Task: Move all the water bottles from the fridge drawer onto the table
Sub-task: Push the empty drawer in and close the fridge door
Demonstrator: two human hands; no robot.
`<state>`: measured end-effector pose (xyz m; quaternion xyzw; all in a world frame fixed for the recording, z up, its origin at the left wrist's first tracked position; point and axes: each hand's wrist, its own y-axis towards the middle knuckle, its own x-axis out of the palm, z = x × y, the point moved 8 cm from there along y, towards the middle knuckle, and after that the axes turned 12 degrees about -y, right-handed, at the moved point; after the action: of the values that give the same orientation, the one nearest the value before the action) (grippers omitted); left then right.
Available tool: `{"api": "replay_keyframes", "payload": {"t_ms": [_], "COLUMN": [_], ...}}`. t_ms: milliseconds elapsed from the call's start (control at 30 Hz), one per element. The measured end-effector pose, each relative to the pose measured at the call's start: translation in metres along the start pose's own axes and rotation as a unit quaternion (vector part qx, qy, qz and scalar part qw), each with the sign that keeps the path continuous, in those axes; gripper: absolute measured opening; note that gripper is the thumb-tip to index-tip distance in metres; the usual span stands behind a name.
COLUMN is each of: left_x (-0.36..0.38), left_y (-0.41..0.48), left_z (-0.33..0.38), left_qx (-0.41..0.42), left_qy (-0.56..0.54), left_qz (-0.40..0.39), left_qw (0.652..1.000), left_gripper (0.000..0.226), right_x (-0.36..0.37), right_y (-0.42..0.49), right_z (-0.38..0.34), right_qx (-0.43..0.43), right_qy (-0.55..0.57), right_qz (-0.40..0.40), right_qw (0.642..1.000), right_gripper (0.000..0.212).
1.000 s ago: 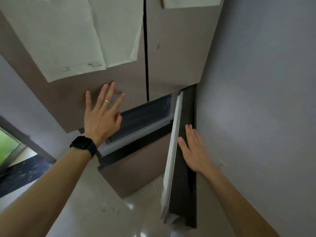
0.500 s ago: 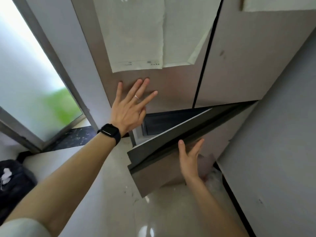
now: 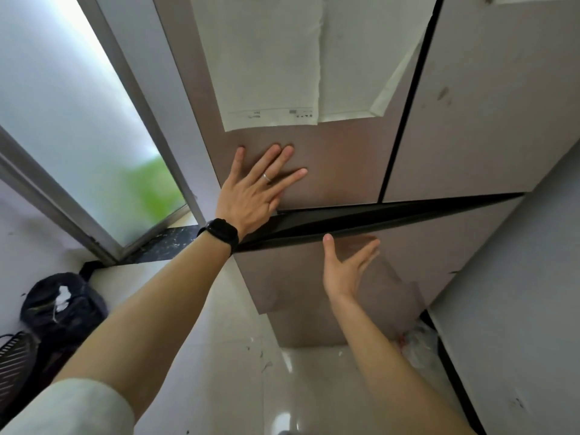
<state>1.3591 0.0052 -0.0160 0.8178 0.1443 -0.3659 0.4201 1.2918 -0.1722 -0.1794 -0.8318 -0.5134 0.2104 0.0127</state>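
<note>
Since a second ago the lower fridge door has swung from wide open to nearly shut. Only a dark wedge-shaped gap is left, just above your right grip. That grip is released, fingers straight and holding nothing, spread against the door face or just off it; I cannot tell whether it makes contact. Your left grip is released too, flat on the upper fridge door, below the paper sheets.

No water bottles show, nor the fridge drawer, nor any tabletop. If bottles remain, they sit behind the door ahead of your right grip, out of sight.

Risks, as I judge them: the heel of your left grip lies right at the wide end of the gap, and your right thumb points up toward its lower edge, so a hard final push could nip skin. A slammed door may also bounce back open. And if the drawer has not been emptied, you are sealing the bottles in and will have to reopen it. Check it first.
</note>
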Motion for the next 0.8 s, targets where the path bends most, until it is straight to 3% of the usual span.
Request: {"api": "replay_keyframes", "payload": {"t_ms": [467,800], "left_x": [0.012,0.018], "left_y": [0.002,0.001], "left_z": [-0.003,-0.004], "left_qx": [0.008,0.011], "left_qy": [-0.003,0.007], "left_qz": [0.084,0.09], "left_qw": [0.996,0.996], "left_gripper": [0.053,0.055], "right_x": [0.034,0.054], "right_y": [0.033,0.05], "right_z": [-0.011,-0.019], "right_qx": [0.005,0.015], "right_qy": [0.001,0.027], "right_qz": [-0.001,0.031], "right_qw": [1.0,0.999], "right_gripper": [0.113,0.113]}}
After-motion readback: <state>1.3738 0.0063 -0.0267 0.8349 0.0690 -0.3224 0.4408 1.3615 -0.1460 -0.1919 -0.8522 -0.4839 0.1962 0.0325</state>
